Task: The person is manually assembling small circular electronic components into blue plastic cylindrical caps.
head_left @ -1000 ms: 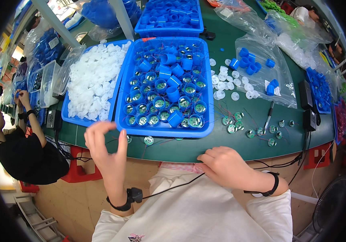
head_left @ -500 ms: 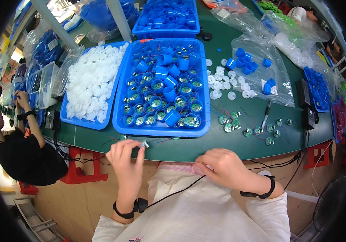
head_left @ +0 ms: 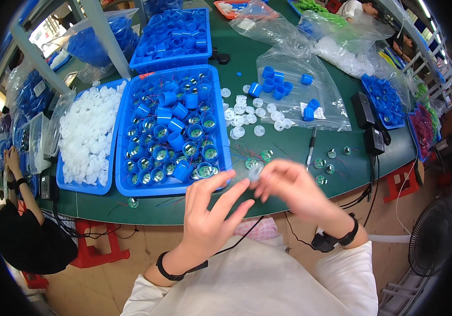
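Note:
In front of the table's edge my two hands are close together. My right hand (head_left: pixel 294 187), blurred by motion, pinches a translucent whitish disc (head_left: pixel 256 171) between thumb and fingers. My left hand (head_left: pixel 210 213) has its fingers spread, one fingertip right by the disc; I cannot tell whether it touches. Just beyond, green round circuit boards (head_left: pixel 266 155) with thin red and dark wires lie on the table, partly covered by the right hand. Left of them is a blue tray (head_left: pixel 171 190) full of blue cups, many with circuit boards inside.
A second blue tray (head_left: pixel 85 187) holds white plastic pieces. Behind stands a bin (head_left: pixel 171 59) of blue cups. Loose white discs (head_left: pixel 259 130), blue cups on a plastic bag (head_left: pixel 336 118), a pen (head_left: pixel 311 147) and black adapters (head_left: pixel 373 141) lie rightward. A co-worker (head_left: pixel 34 231) sits at left.
The view has swung right. My left hand has moved right, beside my right hand; the small grey piece it held no longer shows there. My right hand now holds up a translucent disc.

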`<state>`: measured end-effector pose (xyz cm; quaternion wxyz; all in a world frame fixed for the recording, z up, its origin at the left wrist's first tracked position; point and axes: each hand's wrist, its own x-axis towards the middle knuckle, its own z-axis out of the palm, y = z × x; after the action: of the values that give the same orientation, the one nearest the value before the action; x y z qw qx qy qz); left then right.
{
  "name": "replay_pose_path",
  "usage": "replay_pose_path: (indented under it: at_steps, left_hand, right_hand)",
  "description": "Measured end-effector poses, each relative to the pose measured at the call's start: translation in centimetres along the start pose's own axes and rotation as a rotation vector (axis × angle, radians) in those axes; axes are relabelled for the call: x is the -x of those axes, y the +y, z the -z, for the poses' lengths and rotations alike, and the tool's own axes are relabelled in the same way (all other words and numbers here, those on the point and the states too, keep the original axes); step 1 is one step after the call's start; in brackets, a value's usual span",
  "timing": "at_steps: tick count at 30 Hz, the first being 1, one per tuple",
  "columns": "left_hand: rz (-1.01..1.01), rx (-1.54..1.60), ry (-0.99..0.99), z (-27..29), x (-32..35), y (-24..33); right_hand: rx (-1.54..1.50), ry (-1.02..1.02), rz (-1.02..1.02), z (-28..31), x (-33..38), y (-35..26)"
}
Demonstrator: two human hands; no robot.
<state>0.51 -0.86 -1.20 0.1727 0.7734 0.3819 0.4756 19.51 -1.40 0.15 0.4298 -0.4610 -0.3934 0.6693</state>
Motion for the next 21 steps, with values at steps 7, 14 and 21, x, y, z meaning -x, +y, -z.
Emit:
replay_pose_path:
  at_steps: [7, 14, 21]
  left_hand:
    - [0.006, 0.032, -0.107, -0.3, 0.6, -0.3]
    - [-0.003, 0.077, -0.193, -0.5, 0.5, 0.0]
    - [0.288, 0.469, -0.232, -0.4, -0.8, -0.6]
  right_hand:
    - [1.162, 0.588, 0.402, 13.8, -4.4, -3.8]
    - [0.918, 0.360, 0.168, 16.8, -6.5, -4.3]
    - [0.583, 0.210, 0.298, 9.1, -2.1, -5.3]
